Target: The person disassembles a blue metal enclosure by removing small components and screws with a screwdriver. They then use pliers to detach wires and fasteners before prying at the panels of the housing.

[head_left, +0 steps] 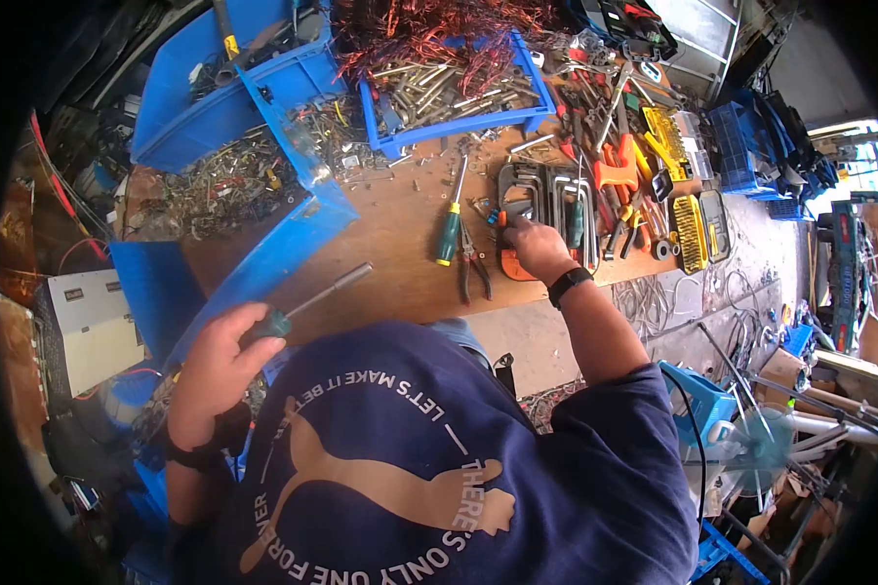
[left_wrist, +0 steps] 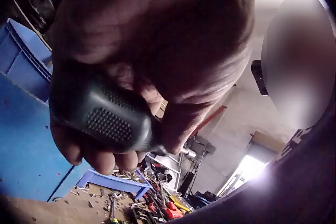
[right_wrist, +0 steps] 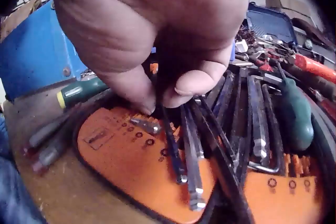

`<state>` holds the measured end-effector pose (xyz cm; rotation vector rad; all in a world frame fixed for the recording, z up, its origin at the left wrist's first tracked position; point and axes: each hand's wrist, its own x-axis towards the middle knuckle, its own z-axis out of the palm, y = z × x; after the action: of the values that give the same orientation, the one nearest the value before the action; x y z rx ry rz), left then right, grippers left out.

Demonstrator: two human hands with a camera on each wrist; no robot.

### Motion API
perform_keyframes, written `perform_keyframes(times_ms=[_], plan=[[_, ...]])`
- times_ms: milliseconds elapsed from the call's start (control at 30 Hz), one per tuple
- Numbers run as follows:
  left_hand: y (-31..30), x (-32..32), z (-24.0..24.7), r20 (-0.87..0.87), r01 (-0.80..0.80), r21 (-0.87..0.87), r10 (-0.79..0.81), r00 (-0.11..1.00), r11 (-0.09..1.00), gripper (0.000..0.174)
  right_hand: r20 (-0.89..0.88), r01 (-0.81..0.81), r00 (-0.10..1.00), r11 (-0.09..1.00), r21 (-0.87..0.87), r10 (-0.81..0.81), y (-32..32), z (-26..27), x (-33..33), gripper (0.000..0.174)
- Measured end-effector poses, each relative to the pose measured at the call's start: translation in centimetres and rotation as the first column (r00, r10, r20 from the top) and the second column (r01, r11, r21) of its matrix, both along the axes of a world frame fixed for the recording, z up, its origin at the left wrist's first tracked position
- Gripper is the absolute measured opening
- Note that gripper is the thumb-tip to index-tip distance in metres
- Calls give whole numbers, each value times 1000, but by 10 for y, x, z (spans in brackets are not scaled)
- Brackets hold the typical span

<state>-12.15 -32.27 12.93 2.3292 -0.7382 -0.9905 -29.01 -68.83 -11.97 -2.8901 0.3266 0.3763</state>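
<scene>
My left hand (head_left: 217,366) grips the dark green handle of a screwdriver (head_left: 334,288) near my body; its metal shaft thickens toward the end and points away, up to the right. In the left wrist view the fingers wrap round the dimpled handle (left_wrist: 113,121). Over an orange and black hex key case (right_wrist: 118,150) on the table, my right hand (head_left: 539,249) pinches a dark hex key (right_wrist: 172,153) between thumb and finger. Several larger hex keys (right_wrist: 194,182) lie beside it. A small green-handled screwdriver (right_wrist: 298,116) rests across the case's other half.
Left of the case lie another green screwdriver (head_left: 449,234) and pliers (head_left: 473,268). A blue crate (head_left: 388,146) of metal parts stands behind. Pliers and orange-handled tools (head_left: 617,175) crowd the right. A blue panel (head_left: 263,268) angles across the left side.
</scene>
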Motion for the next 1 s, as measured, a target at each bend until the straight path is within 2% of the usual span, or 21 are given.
perform_keyframes(times_ms=[100,233,267,367,400,433,500,567,600,700,733,767,833,933,1000], plan=[[4,-2,-1,3,-14,3,14,1000,1000,27,13,-86,996,996,-12,86,-4,-6,3,19],[7,-3,-2,43,4,-13,-3,999,1000,28,99,-67,993,996,66,61,-11,0,-2,15],[8,-3,-3,68,11,-42,-8,998,999,26,280,2,959,991,133,-40,-11,3,-6,17],[9,-3,-7,98,22,-91,-13,995,996,21,504,169,792,917,360,-344,-2,43,-10,19],[8,-2,-7,81,19,-82,-12,997,996,20,362,306,739,761,572,-569,5,61,-10,20],[6,-1,-6,64,21,-76,-16,998,997,20,223,286,669,522,803,-709,19,85,-13,11],[3,5,-5,46,77,-82,-73,996,994,23,230,79,643,361,929,-731,46,123,-14,6],[3,9,-1,21,120,-98,-119,993,988,29,214,10,665,295,955,-715,75,154,-10,9],[7,11,-3,48,146,-102,-141,989,984,30,150,44,704,253,967,-694,87,168,-11,9],[16,17,4,15,180,-123,-179,984,976,30,360,-164,693,350,922,-624,124,190,3,9],[24,21,-1,36,204,-150,-200,979,968,29,378,-187,694,354,917,-613,136,199,6,9],[33,26,-4,57,226,-175,-219,974,958,28,398,-107,725,478,872,-563,146,216,7,10],[46,30,-1,54,246,-227,-240,969,942,27,580,-238,674,608,757,-458,163,220,16,10],[69,37,6,33,245,-253,-245,969,936,26,375,-230,710,306,924,-596,196,228,30,8],[85,42,7,-11,225,-277,-237,971,934,26,338,-278,728,194,941,-597,212,227,42,12]])
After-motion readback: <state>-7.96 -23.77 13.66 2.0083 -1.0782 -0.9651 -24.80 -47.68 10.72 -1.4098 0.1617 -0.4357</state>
